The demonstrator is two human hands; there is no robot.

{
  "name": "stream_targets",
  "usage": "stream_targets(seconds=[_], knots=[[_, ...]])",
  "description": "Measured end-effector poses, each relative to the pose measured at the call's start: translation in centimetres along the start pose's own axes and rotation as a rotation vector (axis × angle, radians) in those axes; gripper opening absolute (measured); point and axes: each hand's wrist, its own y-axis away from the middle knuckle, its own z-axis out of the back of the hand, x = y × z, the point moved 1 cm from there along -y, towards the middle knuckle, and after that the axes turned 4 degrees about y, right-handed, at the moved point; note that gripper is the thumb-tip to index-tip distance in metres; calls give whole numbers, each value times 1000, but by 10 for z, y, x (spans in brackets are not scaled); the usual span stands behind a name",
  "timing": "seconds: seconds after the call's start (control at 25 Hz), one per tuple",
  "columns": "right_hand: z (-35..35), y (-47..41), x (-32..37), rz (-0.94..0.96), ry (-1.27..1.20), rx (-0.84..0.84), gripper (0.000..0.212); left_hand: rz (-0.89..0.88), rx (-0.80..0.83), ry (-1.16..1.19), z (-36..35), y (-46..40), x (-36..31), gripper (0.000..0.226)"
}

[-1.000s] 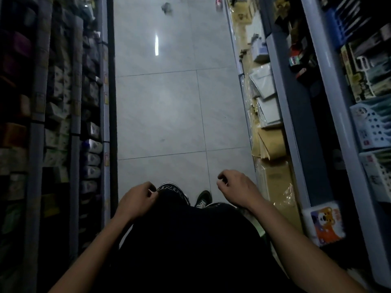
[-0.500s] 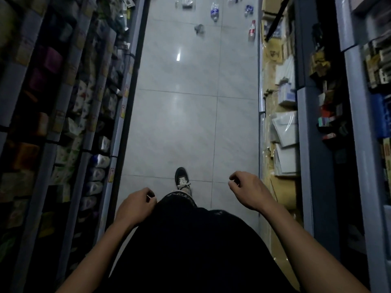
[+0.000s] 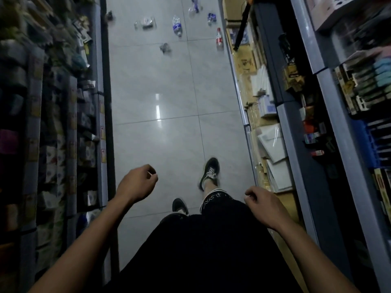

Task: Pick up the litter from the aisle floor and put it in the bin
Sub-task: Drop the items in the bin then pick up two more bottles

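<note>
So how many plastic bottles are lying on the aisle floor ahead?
3 can be told clearly: a red-label bottle by the right shelf, a blue-label bottle mid-aisle, and a small blue-label bottle farther back. Other litter beyond is too blurred to tell; more may be hidden.

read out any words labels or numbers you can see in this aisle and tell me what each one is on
None can be read.
White lettering on the shorts hem: blurred.
Red bottle label: too small.
Blue bottle label: too small.
Shelf price tags: blurred.
Printing on the cardboard box: illegible.
</note>
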Motion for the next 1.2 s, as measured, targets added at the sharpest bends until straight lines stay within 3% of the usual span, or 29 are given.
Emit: stream_targets(seconds=[0.28,0.68,0.92,1.2], knots=[[124,-156,44,58,-44,-17,28,110,-1,35,42,-98,-62,21],[265,-360,187,279,91,8,27,352,-6,230,110,-197,-73,17],[320,-445,260,214,95,6,25,288,-35,260,220,-335,-83,15],[383,-518,299,59,30,-1,23,153,-77,136,368,-508,-126,21]])
